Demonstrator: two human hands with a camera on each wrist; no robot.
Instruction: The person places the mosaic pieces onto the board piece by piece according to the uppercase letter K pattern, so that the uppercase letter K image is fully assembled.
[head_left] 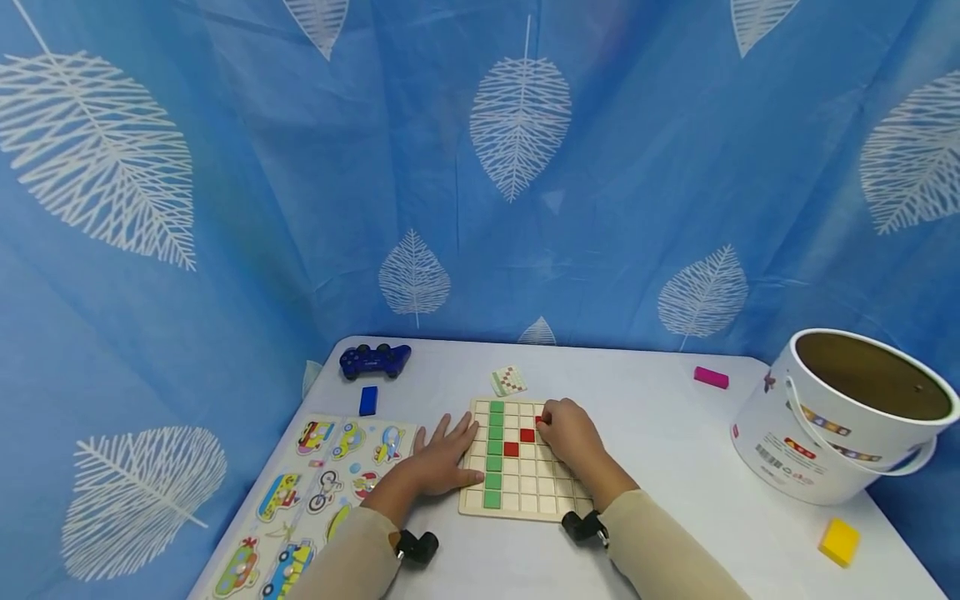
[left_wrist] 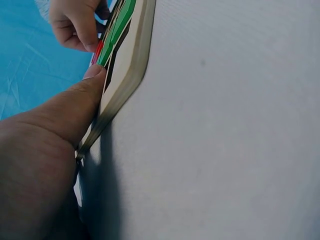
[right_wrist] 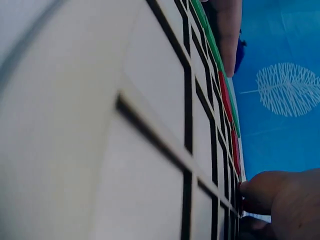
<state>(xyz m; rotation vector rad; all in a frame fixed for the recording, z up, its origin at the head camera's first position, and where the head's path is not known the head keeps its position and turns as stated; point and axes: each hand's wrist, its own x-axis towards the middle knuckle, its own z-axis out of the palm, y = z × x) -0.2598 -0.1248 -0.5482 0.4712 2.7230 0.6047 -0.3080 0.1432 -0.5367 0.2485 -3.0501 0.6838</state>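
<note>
Nearest, my left hand (head_left: 442,462) lay flat on the desk (head_left: 675,450), its grip open, fingers spread, the thumb (left_wrist: 85,95) pressed against the left edge of the wooden grid board (head_left: 517,458). Just beyond, my right hand (head_left: 566,429) rested on the board's upper right part, its grip pinching a red tile (head_left: 539,419) at a cell there. Two more red tiles (head_left: 519,442) and a green column (head_left: 493,450) sat in the grid. Left of the board lay a vehicle puzzle (head_left: 315,492). Farther back were a pattern card (head_left: 508,380), a blue block (head_left: 368,400), a blue gamepad (head_left: 374,360) and a pink block (head_left: 710,377). A white bucket (head_left: 832,425) stood at the right.
</note>
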